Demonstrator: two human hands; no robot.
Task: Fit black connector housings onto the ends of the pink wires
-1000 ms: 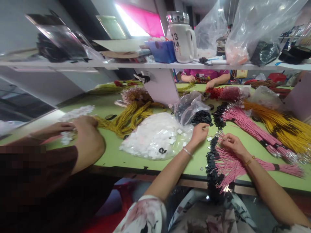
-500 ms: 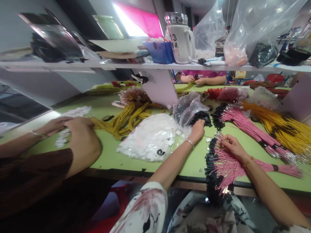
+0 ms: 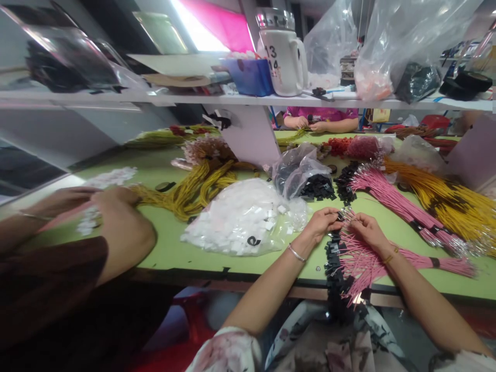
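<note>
My left hand (image 3: 325, 223) is closed in a pinch at the top of a row of black connector housings (image 3: 334, 268), apparently on one small black housing. Facing it closely, my right hand (image 3: 364, 227) pinches the metal-tipped end of a pink wire. The pink wires (image 3: 362, 266) fan out beneath my right hand, many with black housings on their left ends. Farther back, loose black housings (image 3: 318, 187) spill from a clear plastic bag (image 3: 296, 168). Fingertips hide most of what the two hands hold.
A bag of white connectors (image 3: 236, 219) lies left of my left arm. Yellow wires (image 3: 194, 191) reach a co-worker's hands (image 3: 116, 199) at left. Bundled pink wires (image 3: 395, 201) and orange-yellow wires (image 3: 442, 196) lie right. Overhead, a shelf (image 3: 186, 99) carries a mug (image 3: 282, 59) and blue box (image 3: 250, 76).
My left hand has come back from the pile of black housings to meet my right hand at the pink wire ends. The right hand stays in nearly the same place.
</note>
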